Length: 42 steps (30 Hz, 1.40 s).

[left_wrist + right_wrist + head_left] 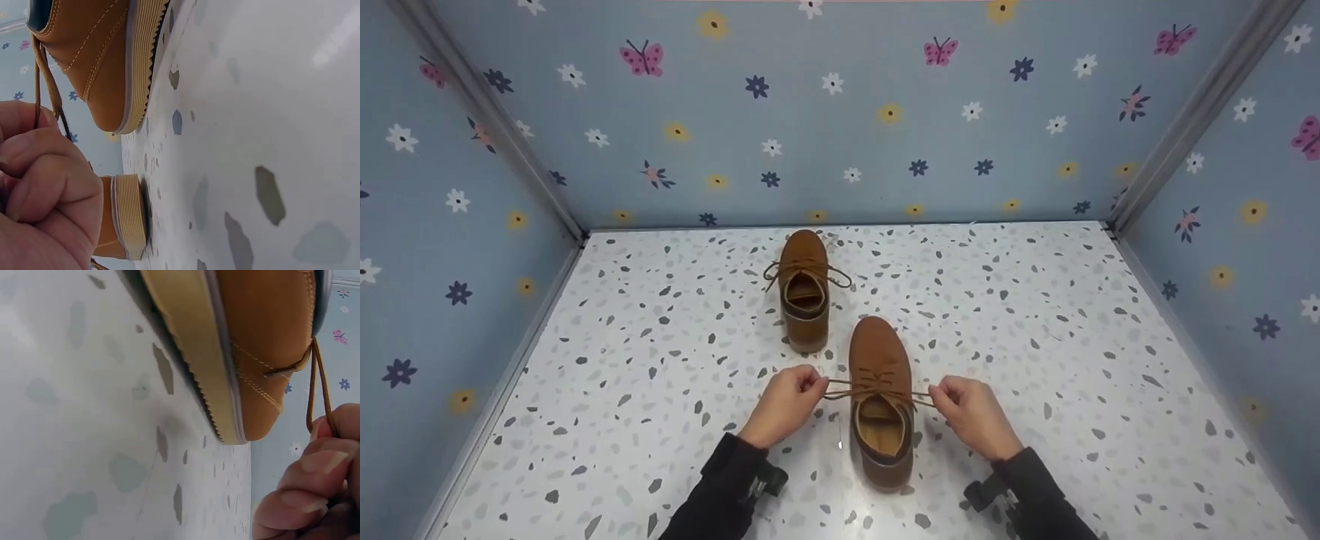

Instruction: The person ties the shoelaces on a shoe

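Note:
A brown lace-up shoe (879,345) stands upright on the floor between my hands, toe pointing away. My left hand (781,405) pinches a tan shoelace (50,84) loop on the shoe's left side, drawn out sideways. On the other side, my right hand (976,416) pinches the opposite lace loop (322,385) between thumb and fingers, also stretched outward. The crossing of the lace lies over the tongue. A loose lace end (281,372) hangs along the shoe's side in the right wrist view.
The matching brown shoe (804,251) stands farther forward and to the left, its laces tied in a bow. Speckled white floor (1035,315) lies beneath both shoes. Blue panels (840,135) with flowers and butterflies enclose the floor at the back and both sides.

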Motion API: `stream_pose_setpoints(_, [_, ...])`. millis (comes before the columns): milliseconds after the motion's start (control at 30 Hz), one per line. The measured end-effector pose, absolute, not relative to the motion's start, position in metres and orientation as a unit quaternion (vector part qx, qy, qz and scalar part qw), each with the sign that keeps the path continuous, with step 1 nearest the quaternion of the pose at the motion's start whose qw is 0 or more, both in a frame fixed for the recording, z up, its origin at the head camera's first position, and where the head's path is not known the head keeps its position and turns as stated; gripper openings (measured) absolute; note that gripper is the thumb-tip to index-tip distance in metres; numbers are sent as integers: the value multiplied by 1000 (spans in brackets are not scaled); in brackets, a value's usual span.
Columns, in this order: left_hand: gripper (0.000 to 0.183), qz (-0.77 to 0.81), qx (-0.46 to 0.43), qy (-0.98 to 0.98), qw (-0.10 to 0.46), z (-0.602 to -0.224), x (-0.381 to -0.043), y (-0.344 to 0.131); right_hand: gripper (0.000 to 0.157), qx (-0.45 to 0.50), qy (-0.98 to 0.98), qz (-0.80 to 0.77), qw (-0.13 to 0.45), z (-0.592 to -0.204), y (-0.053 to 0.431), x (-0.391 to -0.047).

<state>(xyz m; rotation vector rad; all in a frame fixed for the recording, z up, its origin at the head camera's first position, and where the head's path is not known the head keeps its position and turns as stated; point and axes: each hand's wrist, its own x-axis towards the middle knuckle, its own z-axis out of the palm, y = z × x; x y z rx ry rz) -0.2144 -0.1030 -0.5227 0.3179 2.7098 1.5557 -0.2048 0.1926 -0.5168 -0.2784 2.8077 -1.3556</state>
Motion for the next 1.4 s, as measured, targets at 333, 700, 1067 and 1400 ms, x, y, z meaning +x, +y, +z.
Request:
stream_pose_setpoints(333, [22,513,85,854,2,-518,-212,-105,37,-85,902,-424,-8,-514,197,-207])
stream_pose_setpoints(700, [24,506,109,855,-47,-511,-205,-104,36,-95,904,-414,-43,-505,200,-205])
stream_pose_setpoints(1067, [22,514,81,853,-43,-519,-201,-102,35,-66,903,-423,-9,-510,202,-202])
stream_pose_setpoints(1400, [25,522,49,851,-12,-524,-198,-102,33,-43,894,-446,15,-511,198,-201])
